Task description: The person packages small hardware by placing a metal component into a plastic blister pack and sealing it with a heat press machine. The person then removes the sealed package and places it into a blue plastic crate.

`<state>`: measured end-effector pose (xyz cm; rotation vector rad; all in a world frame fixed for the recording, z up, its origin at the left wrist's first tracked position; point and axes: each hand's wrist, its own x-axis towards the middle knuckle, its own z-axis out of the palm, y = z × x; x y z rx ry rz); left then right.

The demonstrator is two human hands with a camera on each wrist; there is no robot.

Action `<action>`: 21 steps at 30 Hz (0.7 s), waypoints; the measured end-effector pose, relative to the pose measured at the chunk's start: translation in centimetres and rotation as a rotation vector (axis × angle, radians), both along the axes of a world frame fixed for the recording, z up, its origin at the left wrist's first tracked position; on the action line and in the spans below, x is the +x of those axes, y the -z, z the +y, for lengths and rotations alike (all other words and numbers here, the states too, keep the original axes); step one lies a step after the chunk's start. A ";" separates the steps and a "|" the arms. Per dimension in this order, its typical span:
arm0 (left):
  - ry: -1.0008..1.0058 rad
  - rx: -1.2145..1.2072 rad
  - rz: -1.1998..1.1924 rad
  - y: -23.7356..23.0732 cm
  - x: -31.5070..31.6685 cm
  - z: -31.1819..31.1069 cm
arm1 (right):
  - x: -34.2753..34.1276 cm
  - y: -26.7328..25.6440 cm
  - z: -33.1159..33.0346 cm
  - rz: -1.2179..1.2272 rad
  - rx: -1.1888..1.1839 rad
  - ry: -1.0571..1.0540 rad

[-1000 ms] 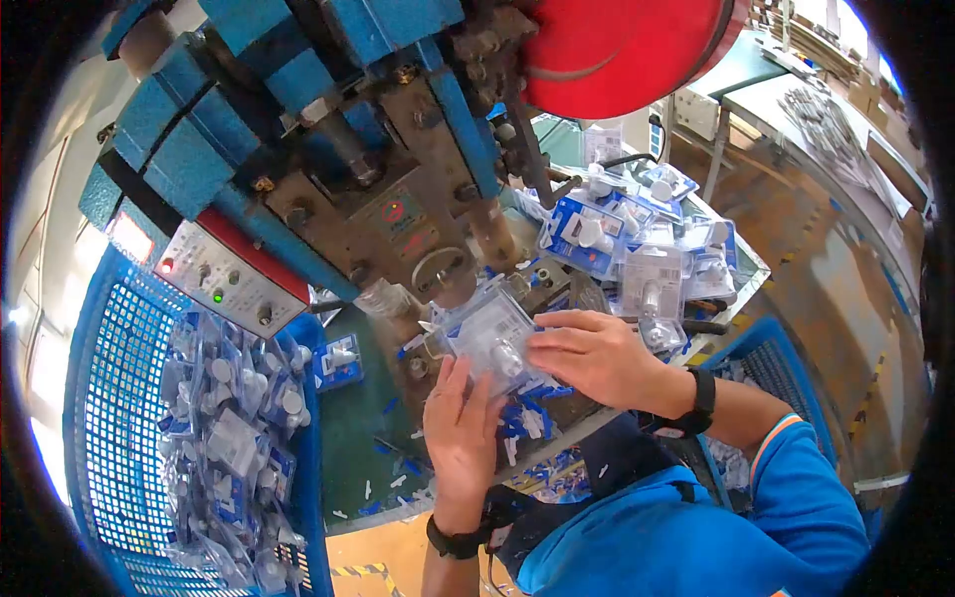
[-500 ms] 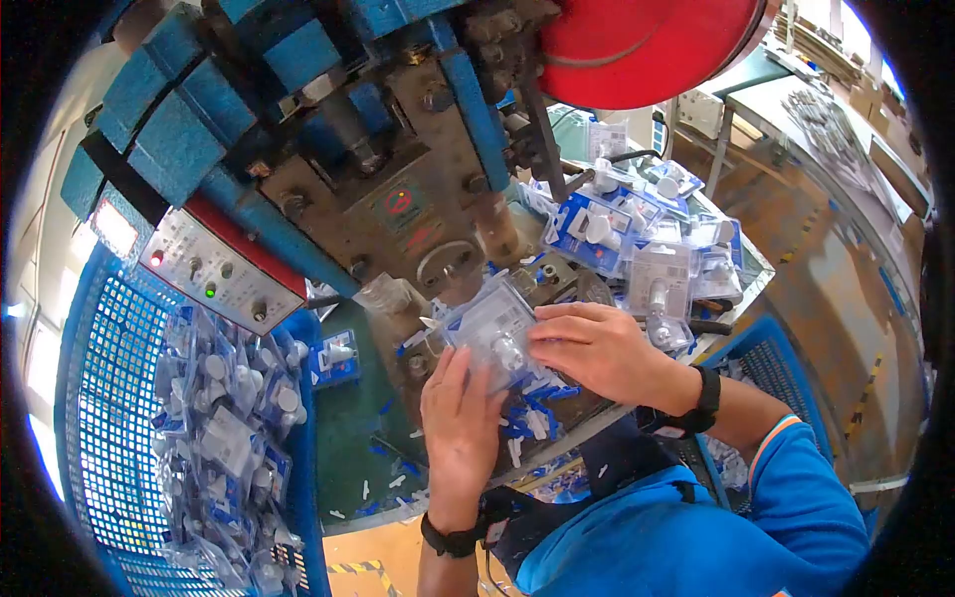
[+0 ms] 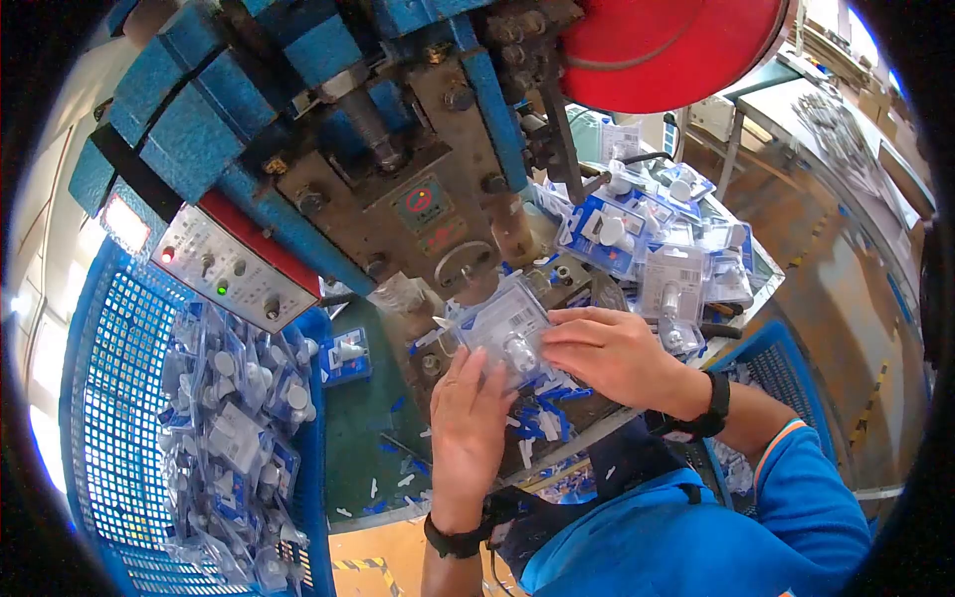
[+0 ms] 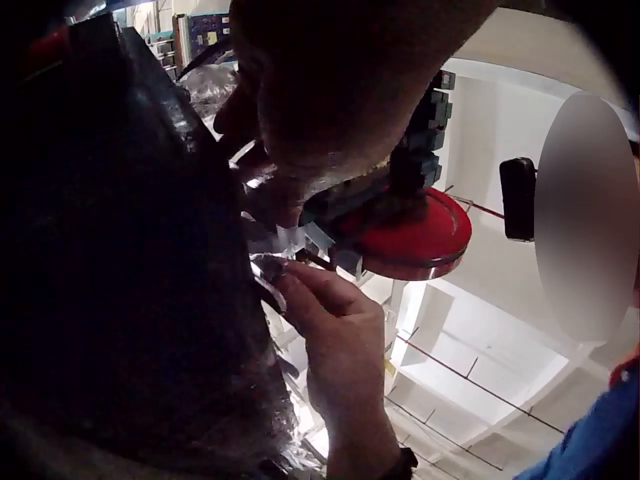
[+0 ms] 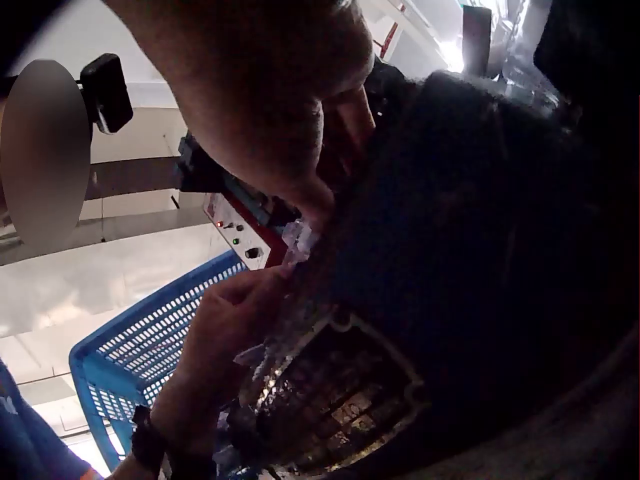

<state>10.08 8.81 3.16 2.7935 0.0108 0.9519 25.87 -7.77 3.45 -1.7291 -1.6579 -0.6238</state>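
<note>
A clear blister pack [image 3: 500, 323] with a barcode and a silver bulb-like item inside lies under the press head. My left hand [image 3: 466, 423] holds its near left edge, fingers extended over the plastic. On the right edge, my right hand [image 3: 612, 360] grips the same pack beside the silver item. In the left wrist view, the right hand [image 4: 340, 335] pinches a clear edge between thumb and fingers. The right wrist view shows the left hand [image 5: 220, 325] pinching clear plastic too. The stamped brown press [image 3: 423, 214] stands just beyond both hands.
A blue basket [image 3: 95, 418] full of blister packs stands at left, one pack [image 3: 345, 355] beside it. More packs [image 3: 607, 234] are heaped at right, near another blue basket [image 3: 786, 368]. Blue and white scraps [image 3: 542, 413] litter the press bed. A red wheel [image 3: 667, 50] is overhead.
Both hands stay on the blister pack with little movement. The head view has shifted slightly, so the scene sits a little further right than half a second ago.
</note>
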 end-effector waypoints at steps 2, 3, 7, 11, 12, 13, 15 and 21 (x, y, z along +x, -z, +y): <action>-0.017 -0.021 -0.006 -0.1 0.1 -0.3 | 0.0 0.0 0.0 0.005 0.008 0.003; -0.025 -0.032 -0.007 -0.2 0.0 -0.4 | 0.0 0.0 0.1 0.007 0.011 -0.003; -0.030 -0.022 0.001 -0.5 0.0 -0.5 | 0.1 -0.1 0.0 0.018 0.015 -0.013; -0.029 -0.027 -0.003 -0.5 0.0 -0.5 | 0.0 0.1 0.2 0.032 0.029 -0.014; -0.030 -0.026 -0.002 -0.5 0.0 -0.5 | 0.0 0.1 0.2 0.029 0.026 -0.013; -0.029 -0.026 -0.002 -0.5 0.0 -0.5 | 0.0 0.0 0.1 0.025 0.022 -0.012; -0.024 -0.025 -0.001 -0.5 0.1 -0.4 | 0.0 -0.1 0.1 0.024 0.017 -0.013; -0.017 0.000 0.016 -0.6 0.0 -0.3 | 0.1 0.1 0.1 0.017 0.007 -0.016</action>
